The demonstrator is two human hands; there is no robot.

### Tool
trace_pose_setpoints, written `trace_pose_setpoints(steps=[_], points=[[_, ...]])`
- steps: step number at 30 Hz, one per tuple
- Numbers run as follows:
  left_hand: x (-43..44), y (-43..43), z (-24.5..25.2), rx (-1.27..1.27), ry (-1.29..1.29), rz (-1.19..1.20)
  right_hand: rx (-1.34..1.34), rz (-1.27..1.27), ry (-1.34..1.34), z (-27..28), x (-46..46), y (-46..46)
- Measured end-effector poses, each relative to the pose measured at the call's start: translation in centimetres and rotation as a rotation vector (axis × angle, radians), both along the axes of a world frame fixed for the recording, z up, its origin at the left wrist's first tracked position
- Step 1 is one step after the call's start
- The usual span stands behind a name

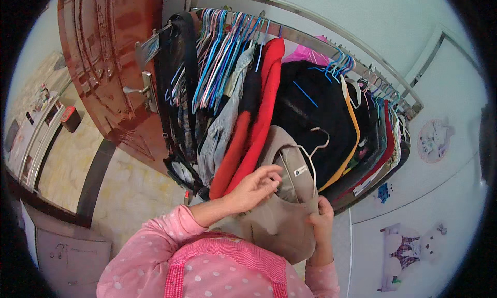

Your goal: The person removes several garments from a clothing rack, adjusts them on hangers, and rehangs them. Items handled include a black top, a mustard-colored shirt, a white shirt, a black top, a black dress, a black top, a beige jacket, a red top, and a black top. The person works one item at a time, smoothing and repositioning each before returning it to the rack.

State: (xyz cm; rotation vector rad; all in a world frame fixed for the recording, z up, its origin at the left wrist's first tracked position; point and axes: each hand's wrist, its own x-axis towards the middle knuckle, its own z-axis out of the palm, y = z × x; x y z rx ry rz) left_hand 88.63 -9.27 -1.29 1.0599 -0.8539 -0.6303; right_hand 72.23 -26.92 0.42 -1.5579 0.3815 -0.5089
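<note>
A beige-grey garment with a wide neck opening and a small neck label hangs in front of me on a white hanger, whose hook points up and to the right, off the rail. My left hand is at the left side of the neck opening with its fingers partly curled; whether they grip any cloth is unclear. My right hand pinches the garment's right edge, close to the hanger's lower end. Right behind are a red garment and a black garment on the rack.
A metal clothes rack crosses the view, with many empty hangers at left and packed clothes at right. A brown door with a metal handle stands at left. Beyond it are a bin and a low cabinet.
</note>
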Motion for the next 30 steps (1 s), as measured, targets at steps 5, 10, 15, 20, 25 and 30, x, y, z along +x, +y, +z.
trace_pose_setpoints(steps=[5, 10, 15, 20, 25, 30], points=[[6.0, 0.5, 0.2, 0.005, -0.135, 0.219, 0.015, 0.047, -0.057, 3.9, 8.1, -2.9], [7.8, 0.3, 1.6, 0.087, -0.394, 0.374, -0.272, 0.062, -0.251, 10.0, 14.9, -7.1], [8.0, -0.5, 2.2, 0.129, -0.474, 0.488, -0.291, 0.163, -0.158, 15.1, 22.5, -10.7], [7.7, -1.2, 2.3, 0.174, -0.461, 0.502, -0.112, 0.315, -0.122, 15.3, 28.9, -14.5], [7.5, -2.4, 2.8, 0.186, -0.459, 0.573, -0.128, 0.248, -0.083, 11.4, 30.1, -13.3], [8.3, -3.6, 2.2, 0.153, -0.429, 0.664, 0.004, 0.197, -0.087, 8.3, 30.0, -18.8]])
